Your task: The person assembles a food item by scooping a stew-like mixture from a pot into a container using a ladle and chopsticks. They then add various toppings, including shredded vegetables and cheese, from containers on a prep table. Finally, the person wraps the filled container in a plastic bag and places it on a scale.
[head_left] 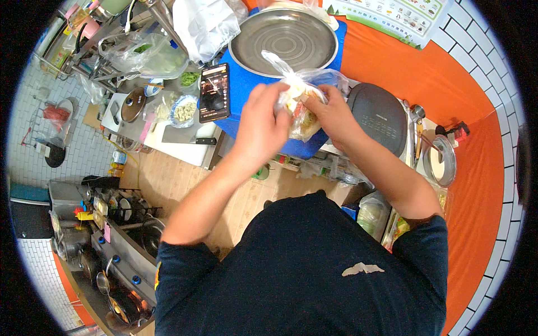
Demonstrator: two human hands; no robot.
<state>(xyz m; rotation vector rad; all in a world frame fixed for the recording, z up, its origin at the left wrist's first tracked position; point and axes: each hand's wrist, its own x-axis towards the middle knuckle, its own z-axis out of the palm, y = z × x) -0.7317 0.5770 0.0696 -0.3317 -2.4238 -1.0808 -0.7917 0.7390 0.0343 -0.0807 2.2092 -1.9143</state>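
A clear plastic bag [303, 124] with pale and reddish food inside hangs between my hands, its twisted top [277, 60] sticking up. My left hand [262, 115] is closed on the bag's left side, slightly blurred. From the other side my right hand [334, 113] grips the bag, thumb and fingers pressed into it. The contents are too wrinkled over to name. Just beyond lies a wide round metal pan [284, 42] on a blue cloth [240, 84]. A phone [214, 92] with a lit screen rests left of my left hand.
On the left counter are a knife [193, 140], a bowl of chopped white food [183, 110], a tub of chopped greens [189, 78] and a brown lid [133, 105]. A dark round griddle [377, 119] sits at right, near a pot [440, 162]. Stove burners [151, 235] stand lower left.
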